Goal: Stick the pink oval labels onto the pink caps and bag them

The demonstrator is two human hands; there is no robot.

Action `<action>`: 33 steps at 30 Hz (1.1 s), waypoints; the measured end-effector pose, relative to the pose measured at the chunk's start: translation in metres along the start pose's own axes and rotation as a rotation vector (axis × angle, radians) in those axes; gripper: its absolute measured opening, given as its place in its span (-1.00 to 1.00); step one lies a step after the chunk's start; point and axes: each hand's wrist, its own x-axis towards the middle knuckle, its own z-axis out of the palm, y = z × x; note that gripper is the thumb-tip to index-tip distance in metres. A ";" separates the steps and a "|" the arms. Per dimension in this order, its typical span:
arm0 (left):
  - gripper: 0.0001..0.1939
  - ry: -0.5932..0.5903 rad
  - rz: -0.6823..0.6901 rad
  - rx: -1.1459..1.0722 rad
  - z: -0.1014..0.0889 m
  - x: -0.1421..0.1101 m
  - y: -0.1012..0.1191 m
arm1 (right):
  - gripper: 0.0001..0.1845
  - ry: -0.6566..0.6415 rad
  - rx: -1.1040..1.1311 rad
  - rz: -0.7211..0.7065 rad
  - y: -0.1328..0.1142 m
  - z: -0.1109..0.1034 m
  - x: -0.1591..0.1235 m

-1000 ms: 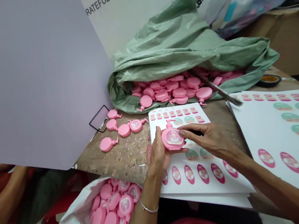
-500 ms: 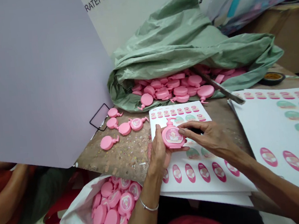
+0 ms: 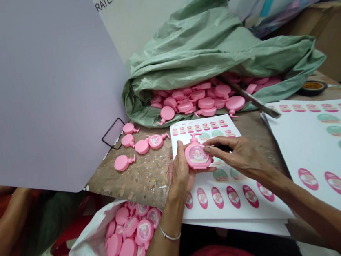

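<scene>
A small pink toy pump bottle (image 3: 204, 165) is held upright in my left hand (image 3: 181, 172), its thumb along the left side and its fingers behind and under it. A round printed sticker (image 3: 197, 155) with a baby picture covers the bottle's front. My right hand (image 3: 235, 153) is closed at the bottle's right edge, with its thumb tip on the sticker's rim and the index finger just above. Below both hands lies a stack of sticker sheets (image 3: 229, 213), printed with pink ovals, green shapes and small pink-and-cream labels.
Several pink bottles (image 3: 142, 147) lie on the worn table (image 3: 133, 177) at left. A green sack (image 3: 182, 67) spills more bottles at the back; a metal strip (image 3: 253, 101) rests against it. A white sack (image 3: 88, 244) of bottles stands below. More sheets (image 3: 308, 149) lie right. Another person's arm (image 3: 8, 220) shows left.
Both hands and the bottle stay almost as they were; my right thumb is still on the sticker's edge. The view has shifted very slightly.
</scene>
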 end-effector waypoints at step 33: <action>-0.59 -0.141 0.209 0.217 -0.003 -0.008 -0.002 | -0.51 0.298 -0.573 -0.276 0.007 0.002 -0.003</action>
